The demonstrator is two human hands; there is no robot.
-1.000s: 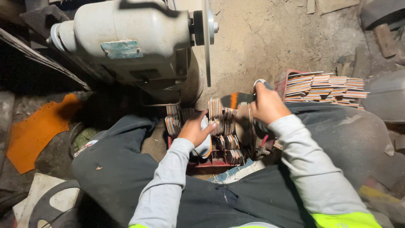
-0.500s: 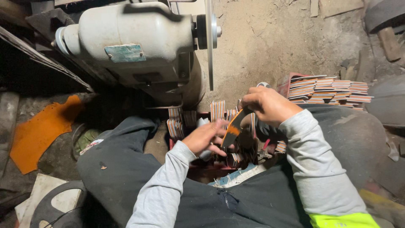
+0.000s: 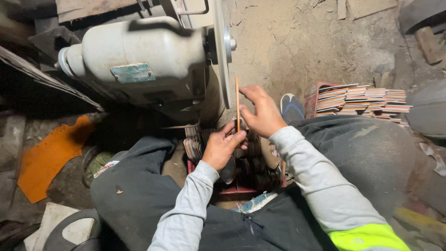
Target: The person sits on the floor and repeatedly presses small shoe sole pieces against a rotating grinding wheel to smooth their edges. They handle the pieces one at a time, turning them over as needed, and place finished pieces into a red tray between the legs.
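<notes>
**Clothing of the seated person**

Long grey sleeves point(image 3: 306, 162) of a knitted, ribbed-cuff top are worn on both arms. A bright yellow-green band point(image 3: 367, 237) is seen on the upper part of the right sleeve. Dark grey trousers point(image 3: 362, 153) are worn, marked with dust and small pale spots. Both hands are left bare. A blue and white sandal point(image 3: 292, 108) is seen on one foot.

Orange strip point(image 3: 237, 104), pale grey motor point(image 3: 139, 60) — striped, multicoloured stacks point(image 3: 362, 100).
</notes>
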